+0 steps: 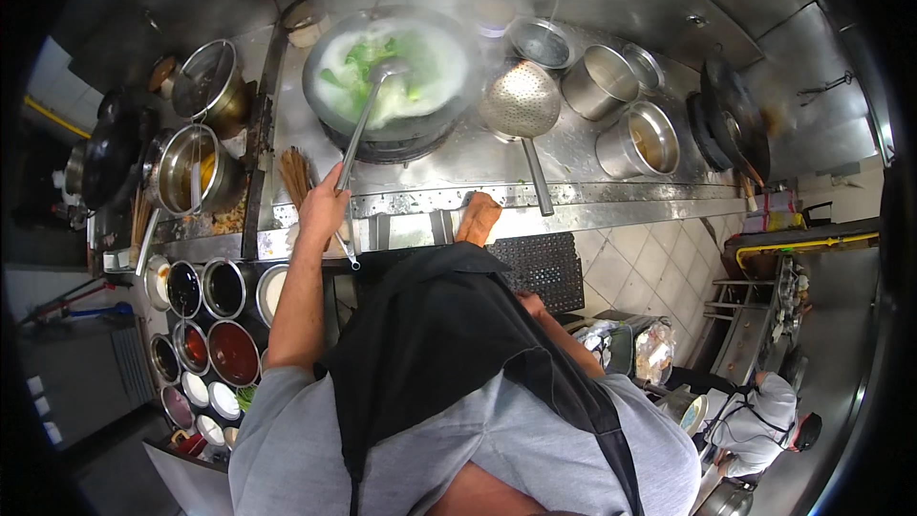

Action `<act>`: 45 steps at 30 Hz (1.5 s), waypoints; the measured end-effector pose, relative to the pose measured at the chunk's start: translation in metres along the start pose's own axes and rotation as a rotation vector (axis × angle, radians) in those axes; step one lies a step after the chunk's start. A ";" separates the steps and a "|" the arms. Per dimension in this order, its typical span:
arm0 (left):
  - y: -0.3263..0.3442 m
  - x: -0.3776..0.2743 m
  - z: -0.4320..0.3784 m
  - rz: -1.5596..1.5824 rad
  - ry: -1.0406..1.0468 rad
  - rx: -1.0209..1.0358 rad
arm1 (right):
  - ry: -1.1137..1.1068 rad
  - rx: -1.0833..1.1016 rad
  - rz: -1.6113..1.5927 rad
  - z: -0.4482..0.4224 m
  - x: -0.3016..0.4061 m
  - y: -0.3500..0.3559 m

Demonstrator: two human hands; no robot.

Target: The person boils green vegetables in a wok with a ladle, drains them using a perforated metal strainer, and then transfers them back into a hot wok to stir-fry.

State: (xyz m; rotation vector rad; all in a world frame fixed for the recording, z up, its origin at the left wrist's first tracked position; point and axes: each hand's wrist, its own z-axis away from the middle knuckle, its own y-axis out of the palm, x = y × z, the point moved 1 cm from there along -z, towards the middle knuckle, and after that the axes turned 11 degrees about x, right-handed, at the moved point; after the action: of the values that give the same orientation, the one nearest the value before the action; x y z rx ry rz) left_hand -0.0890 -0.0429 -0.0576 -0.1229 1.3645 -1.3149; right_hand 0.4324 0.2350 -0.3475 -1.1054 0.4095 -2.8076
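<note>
My left hand (324, 208) is closed around the long handle of a metal ladle (363, 118). The ladle's bowl rests among leafy greens (369, 54) in pale, foamy liquid, inside a large steaming wok (315, 89) on the stove. Behind the black apron (423, 322), my right hand (531, 303) hangs low at my side. Its fingers are mostly hidden, so its grip cannot be seen. To the wok's right lies a perforated strainer (521, 97), its handle pointing toward me. Close to my left hand stands a bamboo wok brush (295, 175).
Metal pots (600, 82) stand right of the strainer, near a leaning dark wok (734, 115). Two more pots (188, 168) are at left. Several sauce containers (233, 352) sit at lower left. A co-worker (756, 423) is at lower right. An orange-brown item (478, 218) lies at the stove's front edge.
</note>
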 end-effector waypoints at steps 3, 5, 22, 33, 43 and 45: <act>0.010 -0.004 -0.006 0.151 0.006 -0.017 | 0.016 0.003 -0.005 -0.001 -0.007 0.004; 0.012 -0.002 -0.009 0.252 -0.008 -0.012 | 0.007 0.008 -0.021 -0.002 -0.012 0.006; 0.054 0.019 0.006 0.631 0.033 0.063 | 0.457 0.092 -0.331 -0.030 0.066 -0.007; 0.074 0.031 0.041 0.238 -0.083 0.047 | 0.126 -0.024 -1.416 -0.191 0.086 0.011; 0.097 0.023 0.038 0.267 -0.229 0.004 | 0.084 -0.273 -1.853 -0.247 0.125 0.025; 0.091 0.036 0.044 0.230 -0.240 -0.003 | 0.117 -0.281 -1.849 -0.246 0.131 0.030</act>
State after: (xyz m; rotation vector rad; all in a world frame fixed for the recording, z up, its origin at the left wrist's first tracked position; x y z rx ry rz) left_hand -0.0136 -0.0624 -0.1318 -0.1180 1.1403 -1.0690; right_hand 0.1687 0.2343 -0.4432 -2.0770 -0.7026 -4.3263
